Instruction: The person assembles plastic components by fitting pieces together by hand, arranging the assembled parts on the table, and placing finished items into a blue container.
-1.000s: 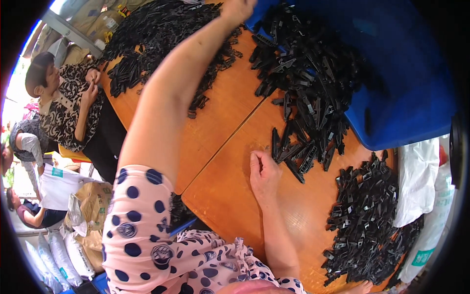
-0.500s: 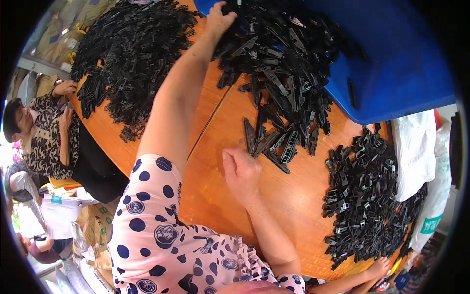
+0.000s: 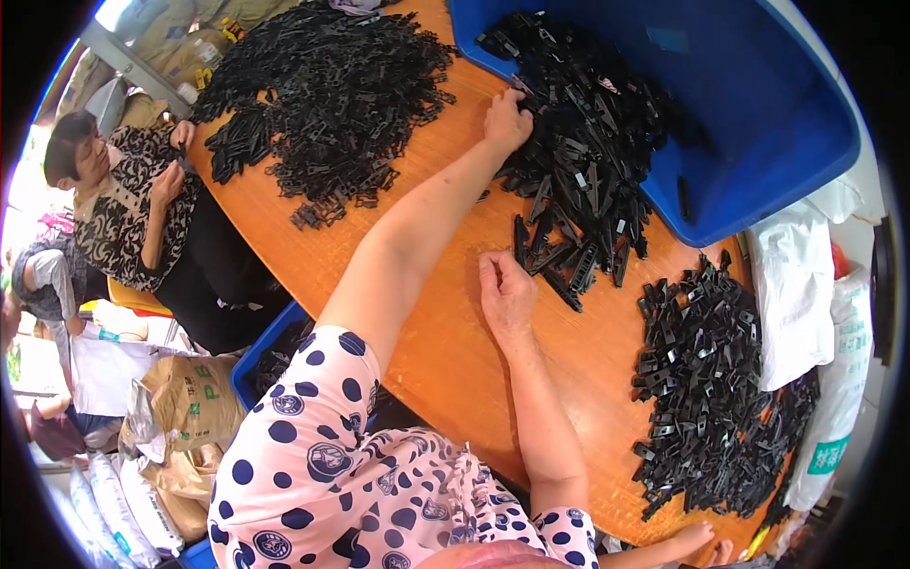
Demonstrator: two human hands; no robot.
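My left hand reaches far over the table, its fingers curled against the left edge of a pile of long black plastic clips. Whether a piece is in those fingers is hidden. Nearer to me, my right hand rests as a loose fist on the wooden table, beside the pile's near end, with nothing showing in it. The clips spill from the mouth of a tipped blue bin onto the wood.
A heap of small black parts covers the far left. More black pieces are heaped at the right, beside white sacks. A co-worker sits at the left edge; another person's hand shows at the lower right.
The view has shifted. My left hand has come back from the bin's rim to the pile's left side, and the clips there now lie closer together. My right hand remains a fist on the table.
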